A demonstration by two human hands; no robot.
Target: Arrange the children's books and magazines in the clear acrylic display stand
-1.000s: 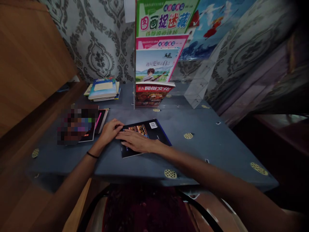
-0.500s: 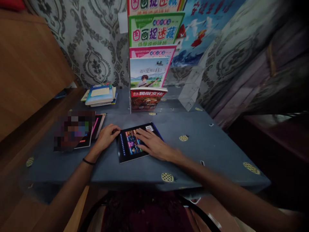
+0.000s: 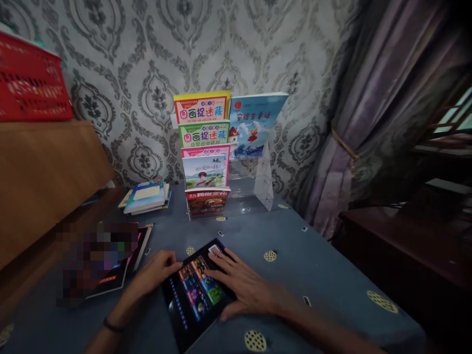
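A black-backed book [image 3: 177, 312] with a grid of colourful pictures and a barcode lies on the tablecloth, turned at an angle. My right hand [image 3: 245, 282] rests flat across its right half, fingers spread, hiding part of the pictures. At the book's left edge, my left hand [image 3: 158, 269] has its fingers curled and its thumb against the cover; the fingertips' grip is partly hidden. A dark band circles my left wrist. Left of that hand lies a small pile of dark books [image 3: 120, 282], its top blurred out.
A clear acrylic rack [image 3: 264, 182] holds several upright books, including a blue one [image 3: 254, 132]. Another stack of books [image 3: 145, 196] sits at the back left. A red basket [image 3: 33, 78] stands on a wooden cabinet [image 3: 47, 172]. A curtain [image 3: 335, 162] hangs at right.
My view has tilted up, bringing the whole rack and the basket into sight. The black-backed book has turned anticlockwise under my hands. My right hand remains flat on it.
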